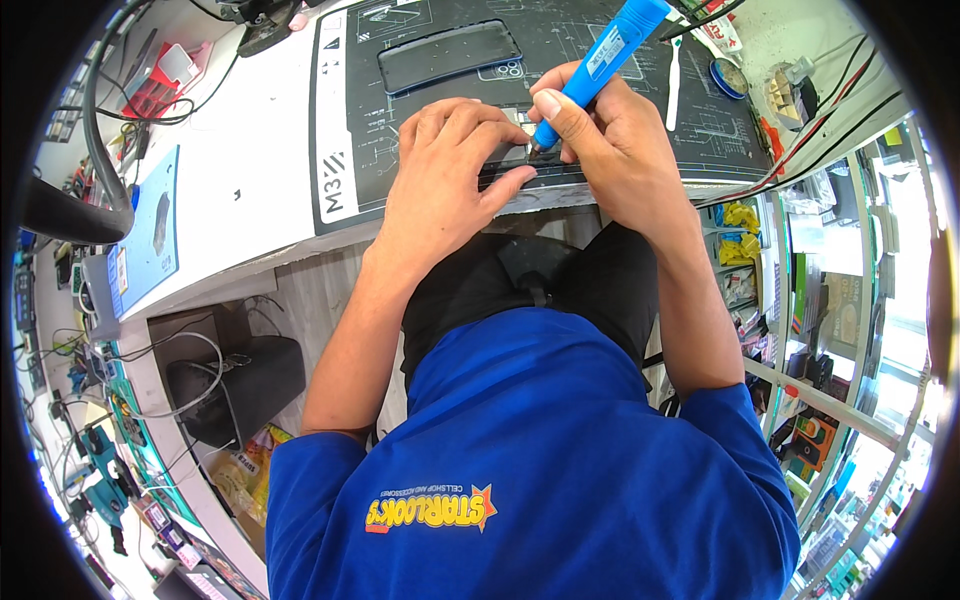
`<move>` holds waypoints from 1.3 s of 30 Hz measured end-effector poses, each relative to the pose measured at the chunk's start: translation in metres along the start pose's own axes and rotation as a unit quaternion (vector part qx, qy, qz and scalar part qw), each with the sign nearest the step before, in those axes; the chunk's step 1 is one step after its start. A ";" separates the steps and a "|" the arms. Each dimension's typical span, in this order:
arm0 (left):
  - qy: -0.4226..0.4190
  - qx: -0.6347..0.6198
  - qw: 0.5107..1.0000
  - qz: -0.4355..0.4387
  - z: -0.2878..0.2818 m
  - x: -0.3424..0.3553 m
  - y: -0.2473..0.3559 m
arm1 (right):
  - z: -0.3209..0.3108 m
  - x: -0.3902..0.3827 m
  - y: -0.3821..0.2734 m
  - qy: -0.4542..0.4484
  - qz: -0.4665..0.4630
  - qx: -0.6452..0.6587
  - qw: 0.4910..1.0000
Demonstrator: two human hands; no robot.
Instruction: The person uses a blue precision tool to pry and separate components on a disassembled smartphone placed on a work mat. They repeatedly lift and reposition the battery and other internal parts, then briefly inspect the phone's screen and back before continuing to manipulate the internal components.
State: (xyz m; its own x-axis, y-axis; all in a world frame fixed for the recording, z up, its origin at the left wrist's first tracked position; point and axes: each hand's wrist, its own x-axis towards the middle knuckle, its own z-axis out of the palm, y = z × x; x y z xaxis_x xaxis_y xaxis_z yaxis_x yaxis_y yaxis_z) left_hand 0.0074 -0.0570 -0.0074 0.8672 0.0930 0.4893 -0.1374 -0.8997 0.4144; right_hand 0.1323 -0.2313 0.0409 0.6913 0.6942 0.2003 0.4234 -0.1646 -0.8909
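Note:
My right hand (625, 140) is closed round a thick blue tube-shaped tool (600, 68) with a pale label. The tool leans, its narrow tip pointing down at the near edge of a black printed work mat (345, 90). Opposite it, my left hand (440, 180) rests with bent fingers and its thumb stretched toward the tip. Between that thumb and forefinger lies a dark flat part (497, 172), mostly covered, that the hand seems to hold steady. A small light piece beside the tip is too hidden to name. Beyond my hands lies a dark phone case (450, 57) with camera cut-outs.
On the mat's right are a white brush (674, 85) and a small round tin (729, 78). Cables (790, 160) run along the right edge. A blue sheet (150, 230) lies at the bench's left, near a thick black curved arm (80, 210). Stocked shelves (830, 300) stand at right.

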 end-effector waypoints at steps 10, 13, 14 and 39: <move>-0.002 -0.004 1.000 0.019 0.003 0.003 0.000 | -0.004 0.002 0.000 0.008 0.009 0.004 1.000; -0.007 -0.001 1.000 0.026 0.003 0.005 0.003 | -0.005 0.001 0.000 0.014 0.014 0.015 1.000; -0.009 0.002 1.000 0.028 0.002 0.006 0.004 | -0.005 0.001 0.000 0.022 0.017 0.019 0.999; -0.101 0.107 0.988 0.036 -0.005 0.022 0.013 | -0.030 -0.004 0.005 0.099 -0.033 0.089 0.991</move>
State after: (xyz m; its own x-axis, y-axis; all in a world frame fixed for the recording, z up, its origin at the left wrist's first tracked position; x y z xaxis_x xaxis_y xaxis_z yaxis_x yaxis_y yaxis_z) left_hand 0.0228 -0.0650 0.0127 0.9399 -0.0415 0.3389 -0.1157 -0.9726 0.2018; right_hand 0.1493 -0.2557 0.0476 0.7739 0.5457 0.3215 0.3745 0.0150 -0.9271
